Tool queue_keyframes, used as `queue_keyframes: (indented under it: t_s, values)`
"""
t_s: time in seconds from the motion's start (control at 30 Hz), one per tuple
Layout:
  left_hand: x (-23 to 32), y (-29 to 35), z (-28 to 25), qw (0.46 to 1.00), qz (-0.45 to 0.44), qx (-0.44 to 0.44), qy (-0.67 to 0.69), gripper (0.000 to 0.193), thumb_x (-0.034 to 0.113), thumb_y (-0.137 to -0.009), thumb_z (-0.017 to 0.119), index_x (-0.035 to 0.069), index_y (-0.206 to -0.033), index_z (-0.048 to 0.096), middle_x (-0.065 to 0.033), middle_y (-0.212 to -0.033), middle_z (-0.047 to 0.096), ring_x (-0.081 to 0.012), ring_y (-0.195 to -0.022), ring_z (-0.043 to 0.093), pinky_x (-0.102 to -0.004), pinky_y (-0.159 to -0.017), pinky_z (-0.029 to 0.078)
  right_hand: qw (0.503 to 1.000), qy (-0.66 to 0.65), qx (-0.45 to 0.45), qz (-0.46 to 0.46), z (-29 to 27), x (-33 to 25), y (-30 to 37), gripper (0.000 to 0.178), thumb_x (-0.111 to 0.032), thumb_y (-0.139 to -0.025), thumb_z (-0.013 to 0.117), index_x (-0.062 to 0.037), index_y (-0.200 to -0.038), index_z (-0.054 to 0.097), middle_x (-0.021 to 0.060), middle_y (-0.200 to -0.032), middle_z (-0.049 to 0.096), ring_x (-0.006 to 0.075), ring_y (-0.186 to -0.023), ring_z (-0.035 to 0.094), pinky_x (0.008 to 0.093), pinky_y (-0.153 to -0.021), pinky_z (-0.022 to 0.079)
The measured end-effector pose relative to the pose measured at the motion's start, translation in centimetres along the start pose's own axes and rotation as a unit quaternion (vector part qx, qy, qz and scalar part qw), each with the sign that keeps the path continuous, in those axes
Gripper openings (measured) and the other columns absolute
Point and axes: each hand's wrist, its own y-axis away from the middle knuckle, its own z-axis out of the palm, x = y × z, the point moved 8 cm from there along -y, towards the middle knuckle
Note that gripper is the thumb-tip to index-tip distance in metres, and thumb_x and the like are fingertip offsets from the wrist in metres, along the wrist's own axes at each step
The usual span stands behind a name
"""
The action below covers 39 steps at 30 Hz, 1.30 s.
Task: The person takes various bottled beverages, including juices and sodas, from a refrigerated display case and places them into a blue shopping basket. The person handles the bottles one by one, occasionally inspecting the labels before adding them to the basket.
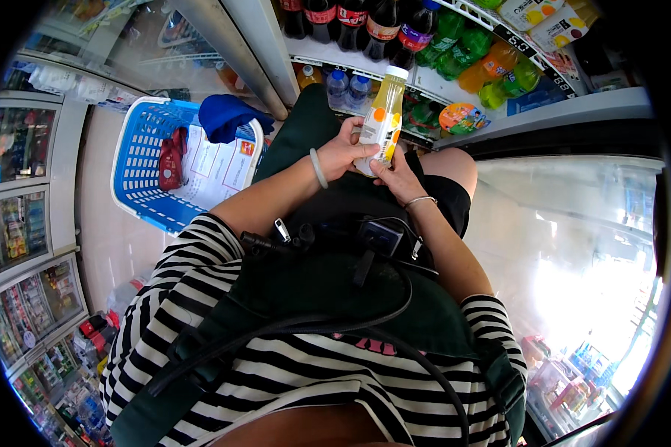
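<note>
Both my hands are closed around a juice bottle (384, 123) with a white cap, yellow contents and a white label printed with orange fruit. It stands nearly upright over my lap, its cap leaning a little to the right. My left hand (343, 153), with a pale bangle at the wrist, grips the bottle's left side. My right hand (399, 179), wearing a thin bracelet, holds it low on the right. Parts of the fingers are hidden behind the bottle. Just beyond it is the open drinks fridge, with dark soda bottles (382, 30) on a white shelf (313, 51).
A blue and white basket (136, 160) at my left holds paper sheets (209, 170) and a dark red pouch (173, 159); blue cloth (230, 118) hangs over its rim. Green bottles (455, 51) fill the shelf's right part. A glass door (566, 201) stands right; stocked shelves (15, 216) line the left.
</note>
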Motion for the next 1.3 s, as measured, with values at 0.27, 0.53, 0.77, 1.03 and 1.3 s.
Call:
queue_keyframes:
  t_s: [0.27, 0.53, 0.77, 1.03, 1.3]
  values:
    - [-0.6, 0.3, 0.8, 0.996, -0.059, -0.067, 0.005, 0.059, 0.004, -0.077, 0.062, 0.010, -0.126, 0.030, -0.0095, -0.116, 0.048, -0.0231, -0.107, 0.049, -0.0390, -0.087, 0.045, 0.999, -0.040, 0.002, 0.014, 0.1, -0.4, 0.2, 0.064, -0.029, -0.073, 0.066, -0.0077, -0.123, 0.032, 0.0088, -0.110, 0.049, 0.0164, -0.093, 0.051, 0.0265, -0.068, 0.045]
    - [-0.4, 0.0, 0.7, 0.997, -0.020, -0.072, 0.006, 0.059, 0.008, -0.074, 0.066, 0.009, -0.121, 0.031, -0.0074, -0.109, 0.050, -0.0221, -0.099, 0.054, -0.0394, -0.079, 0.049, 0.996, -0.076, -0.042, 0.024, 0.3, 0.4, 0.1, 0.069, -0.023, -0.072, 0.062, -0.0086, -0.130, 0.027, 0.0085, -0.118, 0.044, 0.0174, -0.100, 0.047, 0.0271, -0.073, 0.044]
    - [-0.3, 0.0, 0.3, 0.999, -0.015, -0.049, -0.014, 0.064, 0.012, -0.071, 0.070, 0.010, -0.119, 0.027, -0.0090, -0.110, 0.047, -0.0246, -0.101, 0.052, -0.0442, -0.078, 0.048, 0.995, -0.088, -0.038, 0.030, 0.2, 0.4, 0.1, 0.069, -0.021, -0.074, 0.060, -0.0092, -0.133, 0.025, 0.0088, -0.118, 0.044, 0.0177, -0.101, 0.046, 0.0284, -0.076, 0.043]
    - [0.2, 0.9, 0.6, 0.999, -0.044, -0.008, -0.026, 0.064, 0.018, -0.073, 0.069, 0.013, -0.119, 0.024, -0.0098, -0.112, 0.047, -0.0242, -0.101, 0.051, -0.0447, -0.076, 0.047, 0.995, -0.096, -0.026, 0.021, 0.0, 0.3, 0.3, 0.059, -0.025, -0.082, 0.054, -0.0125, -0.132, 0.027, 0.0070, -0.119, 0.045, 0.0169, -0.100, 0.047, 0.0295, -0.076, 0.043]
    - [0.1, 1.3, 0.7, 0.997, -0.075, -0.016, -0.030, 0.059, 0.019, -0.080, 0.061, 0.018, -0.122, 0.020, -0.0122, -0.119, 0.042, -0.0272, -0.105, 0.048, -0.0498, -0.080, 0.044, 0.987, -0.156, -0.016, 0.045, -0.3, 0.7, 0.6, 0.038, -0.027, -0.092, 0.040, -0.0175, -0.127, 0.033, 0.0050, -0.119, 0.047, 0.0192, -0.102, 0.050, 0.0353, -0.080, 0.044]
